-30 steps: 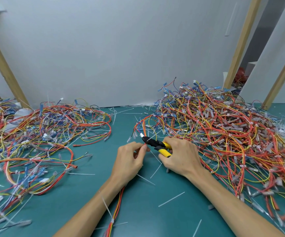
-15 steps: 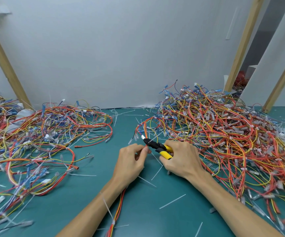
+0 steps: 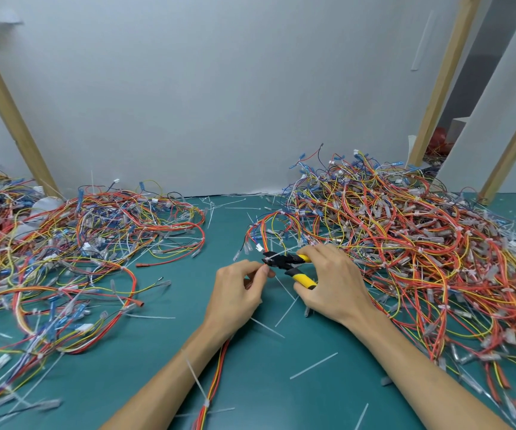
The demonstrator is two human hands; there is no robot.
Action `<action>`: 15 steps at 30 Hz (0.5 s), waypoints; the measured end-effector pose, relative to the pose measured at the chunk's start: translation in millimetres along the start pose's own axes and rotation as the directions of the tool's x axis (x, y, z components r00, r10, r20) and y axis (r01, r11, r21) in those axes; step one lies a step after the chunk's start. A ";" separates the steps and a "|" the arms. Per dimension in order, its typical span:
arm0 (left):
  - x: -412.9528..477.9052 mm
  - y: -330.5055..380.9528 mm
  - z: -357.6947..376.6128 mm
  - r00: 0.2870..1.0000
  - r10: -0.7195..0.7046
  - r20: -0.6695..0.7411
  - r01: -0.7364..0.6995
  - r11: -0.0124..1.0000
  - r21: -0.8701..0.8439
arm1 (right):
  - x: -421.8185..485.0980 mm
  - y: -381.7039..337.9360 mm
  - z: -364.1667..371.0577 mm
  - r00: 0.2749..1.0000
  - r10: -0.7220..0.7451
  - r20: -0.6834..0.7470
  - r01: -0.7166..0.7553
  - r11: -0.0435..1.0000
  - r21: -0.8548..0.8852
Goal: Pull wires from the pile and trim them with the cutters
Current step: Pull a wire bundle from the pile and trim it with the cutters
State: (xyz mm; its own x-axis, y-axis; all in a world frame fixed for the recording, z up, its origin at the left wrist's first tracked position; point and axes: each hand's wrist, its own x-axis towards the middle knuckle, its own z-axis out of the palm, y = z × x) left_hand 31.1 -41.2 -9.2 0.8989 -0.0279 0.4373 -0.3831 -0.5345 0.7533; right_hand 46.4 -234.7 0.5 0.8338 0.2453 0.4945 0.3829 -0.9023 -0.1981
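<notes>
Lower centre, nearest: slim bundle of red, orange and yellow wires (image 3: 216,377), bound by a white plastic cable tie (image 3: 199,383), lying on the teal table mat (image 3: 281,398) and running up under the left forearm. Just above, at mid-frame, left hand (image 3: 238,293) with thumb and forefinger pinched together, apparently on the far end of that bundle, right at the nose of the black cutters with yellow handles (image 3: 284,262); other fingers curled in. Right hand (image 3: 331,283) closed round those handles.

Against a second ago: both hands in almost the same spot, but the yellow handles spread further apart now. Probably a snip just finished, or blades reopened for the next bite. Either way, trimming of this bundle under way, not a fresh pull from the heap.

Scattered over the mat: loose white tie offcuts (image 3: 312,366). Further back at right, big tangled heap of red, yellow and blue wires (image 3: 405,243), just beside the right hand. At left, a flatter spread of similar wires (image 3: 80,259), apart from both hands. Behind everything, plain grey wall (image 3: 219,103) and slanted wooden posts (image 3: 11,113).

Hard to make out: the item between the blades, wire or tie, too small and masked by the left fingertips. Bundle's upper stretch hidden beneath the left palm. Both heaps cut off by the frame edges, far left margin blurred. Red object (image 3: 438,139) in the gap at upper right not identifiable.
</notes>
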 end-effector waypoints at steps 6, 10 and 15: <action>-0.4 0.8 -0.1 1.000 0.008 0.007 -0.008 1.000 -0.008 | -0.4 -3.0 -0.4 0.999 0.000 -0.054 0.000 1.000 0.007; -0.4 0.6 -0.2 1.000 0.024 0.007 -0.024 1.000 -0.004 | -0.9 -4.3 -1.0 0.997 -0.007 -0.071 0.007 1.000 -0.004; -0.8 -0.1 0.3 0.999 0.040 0.005 -0.041 0.999 0.011 | -1.6 -4.4 -2.6 0.997 -0.013 -0.070 0.012 1.000 -0.009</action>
State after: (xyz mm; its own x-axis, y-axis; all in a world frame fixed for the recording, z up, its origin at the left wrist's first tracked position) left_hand 30.5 -41.4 -9.7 0.8837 -0.0537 0.4650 -0.4167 -0.5426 0.7293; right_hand 42.4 -232.0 2.8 0.7989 0.2316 0.5551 0.3894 -0.9025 -0.1840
